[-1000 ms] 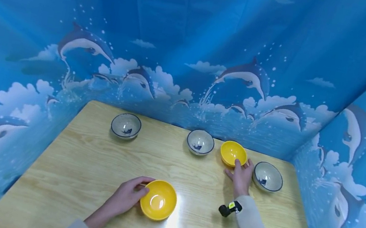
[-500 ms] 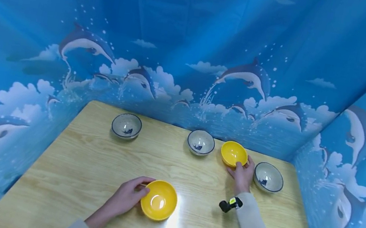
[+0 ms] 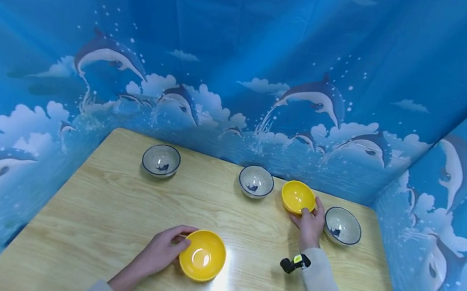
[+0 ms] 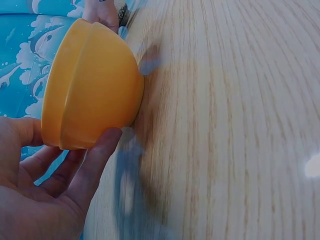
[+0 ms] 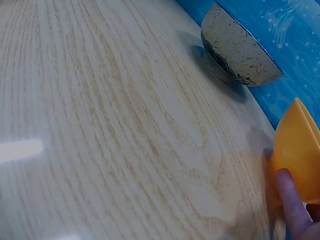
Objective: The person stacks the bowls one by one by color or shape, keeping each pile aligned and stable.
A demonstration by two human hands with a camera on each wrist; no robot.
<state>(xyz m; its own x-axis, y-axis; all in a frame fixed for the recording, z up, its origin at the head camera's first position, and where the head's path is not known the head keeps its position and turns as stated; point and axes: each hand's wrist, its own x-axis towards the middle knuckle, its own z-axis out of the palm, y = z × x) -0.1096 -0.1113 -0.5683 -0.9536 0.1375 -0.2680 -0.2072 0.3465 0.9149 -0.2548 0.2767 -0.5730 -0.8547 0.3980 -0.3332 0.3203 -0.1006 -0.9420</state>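
Observation:
My left hand (image 3: 161, 251) pinches the left rim of a glossy yellow bowl (image 3: 207, 267) near the middle of the table. In the left wrist view its thumb lies at the rim of this yellow bowl (image 4: 100, 85) and the fingers curl against the underside. My right hand (image 3: 310, 226) grips the near right rim of a second yellow bowl (image 3: 297, 195) at the back right, thumb at the rim. A finger (image 5: 289, 192) presses that bowl's side in the right wrist view. Both bowls stand upright, insides showing.
Speckled grey bowls with dark blue rims stand along the table's back: one at left (image 3: 161, 160), one left of the far yellow bowl (image 3: 256, 181), one close to my right hand (image 3: 342, 226). Blue dolphin-print curtains (image 3: 229, 62) border the wooden table (image 3: 112, 207).
My right hand's fingers have settled slightly closer round the right side of the far yellow bowl. The left hand and its bowl have stayed in place.

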